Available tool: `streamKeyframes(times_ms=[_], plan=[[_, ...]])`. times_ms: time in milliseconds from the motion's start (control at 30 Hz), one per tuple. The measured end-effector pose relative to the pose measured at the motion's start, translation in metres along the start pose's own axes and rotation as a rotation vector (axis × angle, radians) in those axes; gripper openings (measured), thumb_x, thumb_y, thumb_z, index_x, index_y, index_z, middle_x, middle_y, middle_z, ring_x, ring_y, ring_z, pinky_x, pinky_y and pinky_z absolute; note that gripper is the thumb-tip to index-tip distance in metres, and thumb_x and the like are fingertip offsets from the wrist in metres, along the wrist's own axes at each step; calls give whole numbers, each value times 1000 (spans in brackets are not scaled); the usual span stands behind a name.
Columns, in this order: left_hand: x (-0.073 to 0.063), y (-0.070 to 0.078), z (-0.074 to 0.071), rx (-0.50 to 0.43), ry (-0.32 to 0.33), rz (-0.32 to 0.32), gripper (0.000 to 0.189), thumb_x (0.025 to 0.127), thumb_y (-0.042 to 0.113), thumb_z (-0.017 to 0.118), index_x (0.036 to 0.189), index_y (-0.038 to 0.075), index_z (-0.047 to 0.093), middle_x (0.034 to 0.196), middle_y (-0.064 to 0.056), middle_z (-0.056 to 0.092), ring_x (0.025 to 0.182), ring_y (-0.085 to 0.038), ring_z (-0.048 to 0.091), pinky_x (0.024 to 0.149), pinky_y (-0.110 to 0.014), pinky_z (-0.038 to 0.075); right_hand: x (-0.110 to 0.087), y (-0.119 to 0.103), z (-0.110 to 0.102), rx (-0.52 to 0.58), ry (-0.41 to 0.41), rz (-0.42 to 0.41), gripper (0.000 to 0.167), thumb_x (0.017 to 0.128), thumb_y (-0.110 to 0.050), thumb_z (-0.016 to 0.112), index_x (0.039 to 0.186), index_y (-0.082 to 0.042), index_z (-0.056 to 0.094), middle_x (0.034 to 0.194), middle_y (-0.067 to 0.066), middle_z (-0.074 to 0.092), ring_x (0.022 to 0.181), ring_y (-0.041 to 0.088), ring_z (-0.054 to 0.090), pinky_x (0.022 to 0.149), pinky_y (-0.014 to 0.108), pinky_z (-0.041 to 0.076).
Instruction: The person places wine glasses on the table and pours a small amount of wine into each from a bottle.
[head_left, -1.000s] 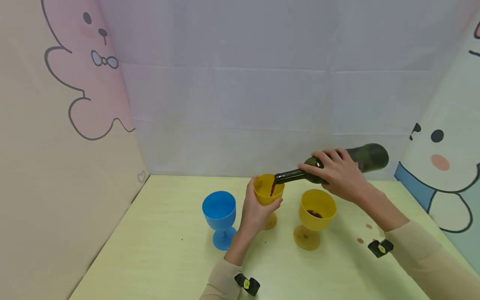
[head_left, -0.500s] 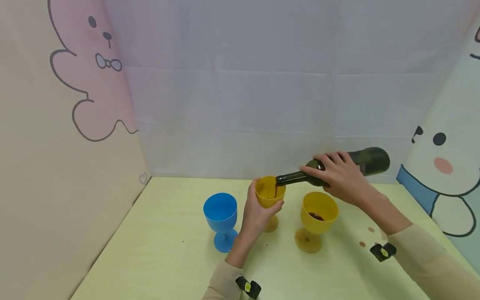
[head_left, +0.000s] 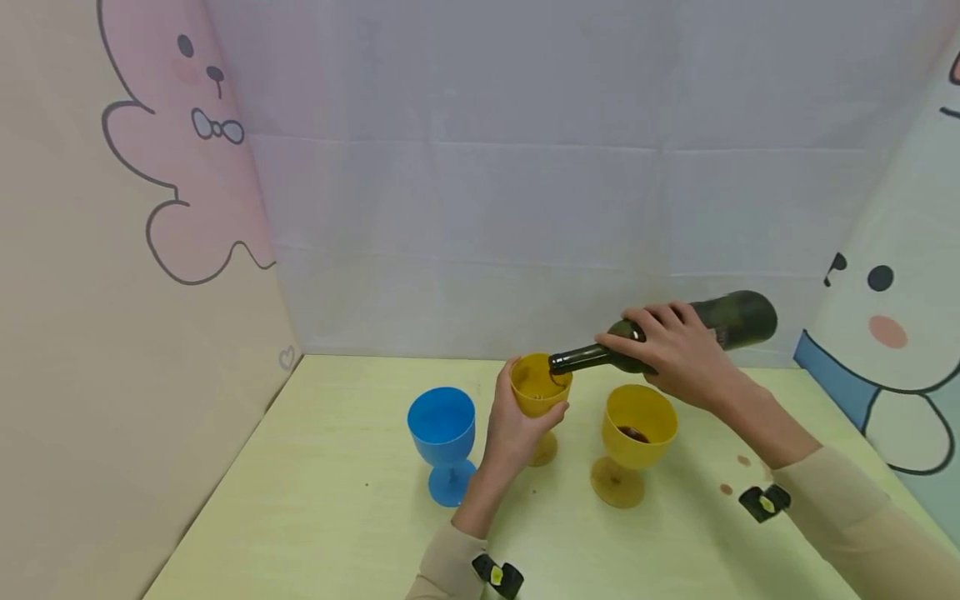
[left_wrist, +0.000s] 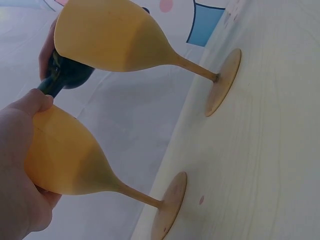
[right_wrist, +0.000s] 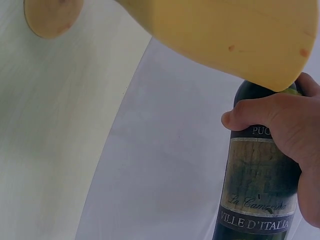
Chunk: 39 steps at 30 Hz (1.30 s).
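Observation:
My left hand grips the bowl of a yellow goblet, whose foot stands on the table. My right hand holds a dark green wine bottle around its shoulder, tipped nearly level. Its mouth sits over that goblet's right rim, and a thin dark red stream falls inside the bowl. Close by on the right stands a second yellow goblet with dark liquid in the bottom. In the right wrist view a printed label shows on the bottle. How full the held goblet is cannot be told.
A blue goblet stands left of my left forearm. The pale yellow table ends at a light cloth backdrop. Cartoon-printed sheets flank it. Reddish spots mark the tabletop at right.
The red stream has grown thinner and now curves close to the bottle mouth. The bottle has shifted slightly left, its base a little higher. My left hand keeps its hold on the goblet.

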<state>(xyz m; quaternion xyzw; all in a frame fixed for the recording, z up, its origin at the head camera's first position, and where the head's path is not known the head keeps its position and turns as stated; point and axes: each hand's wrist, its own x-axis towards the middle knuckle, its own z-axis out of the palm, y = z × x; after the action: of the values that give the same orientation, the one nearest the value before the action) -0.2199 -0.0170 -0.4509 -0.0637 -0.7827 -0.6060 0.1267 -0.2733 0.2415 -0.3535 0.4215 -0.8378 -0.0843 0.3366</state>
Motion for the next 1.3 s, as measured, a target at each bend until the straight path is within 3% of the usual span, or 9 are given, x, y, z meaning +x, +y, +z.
streamKeyframes(times_ms=[467,900,1133,1300], plan=[[1,3,-2,12,12,1,90,80,31,83,151,23,29,136,3,51,121,-19,54,103,-44,50,2,-2,-1,38,-45,34,87,62,-14,94,138,-32,56,127,19,55,106,41,52,92,59,42],[-1,1,1,-8,-9,-12,92,80,34,83,152,24,27,134,5,52,117,-18,54,101,-43,50,-14,-2,7,117,-62,100,94,57,-16,97,139,-30,52,130,20,54,112,41,50,95,62,40],[-3,1,2,1,-11,-27,93,79,34,84,152,22,27,134,5,52,117,-18,55,101,-44,50,-27,-5,15,160,-32,162,93,59,-14,95,140,-31,52,129,19,55,113,41,52,93,64,41],[-1,3,0,22,2,-32,94,79,35,84,153,22,27,135,3,52,117,-20,55,101,-45,50,-29,-7,16,216,-42,268,89,63,-15,93,140,-31,52,131,20,54,114,44,51,96,66,39]])
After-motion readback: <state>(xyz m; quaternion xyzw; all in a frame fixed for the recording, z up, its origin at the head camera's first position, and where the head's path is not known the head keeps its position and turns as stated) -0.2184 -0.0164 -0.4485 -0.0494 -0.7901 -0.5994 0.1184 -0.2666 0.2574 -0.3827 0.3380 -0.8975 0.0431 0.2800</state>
